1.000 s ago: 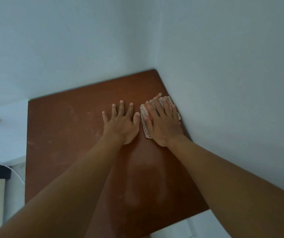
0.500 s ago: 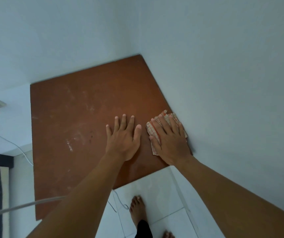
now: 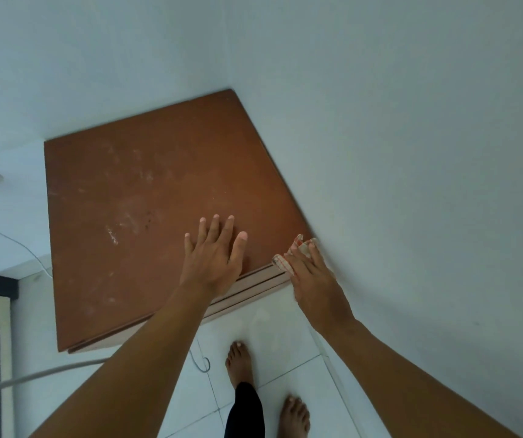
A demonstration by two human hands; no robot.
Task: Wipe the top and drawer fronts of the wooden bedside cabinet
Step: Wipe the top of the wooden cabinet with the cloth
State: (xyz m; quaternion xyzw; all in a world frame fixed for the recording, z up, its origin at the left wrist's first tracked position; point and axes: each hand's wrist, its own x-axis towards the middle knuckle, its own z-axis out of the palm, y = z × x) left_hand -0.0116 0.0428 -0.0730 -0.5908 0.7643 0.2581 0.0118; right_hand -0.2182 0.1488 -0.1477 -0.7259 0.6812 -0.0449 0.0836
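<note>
Head view: looked steeply down into a room corner, white wall (image 3: 411, 153) close on the right, tiled floor (image 3: 285, 327) below. Showed the wooden bedside cabinet (image 3: 159, 184) tight in that corner, its flat brown top dull with pale smears and dust streaks on the left half. Judged rigid, heavy and hard-surfaced, so able to take firm pressure without shifting. Caught only a foreshortened sliver of the drawer fronts (image 3: 253, 284) under the front lip. Found the left hand (image 3: 214, 260) empty, fingers apart, laid flat on the top near the front edge as a brace. Found the right hand (image 3: 313, 279) at the front right corner, fingers together and pressed down on the checked cloth (image 3: 298, 248), pinning it against the edge beside the wall. Judged the cloth thin, soft and limp, likely to bunch or slip unless kept folded under the full palm. Best held flat under spread pressure, not pinched by one corner.
</note>
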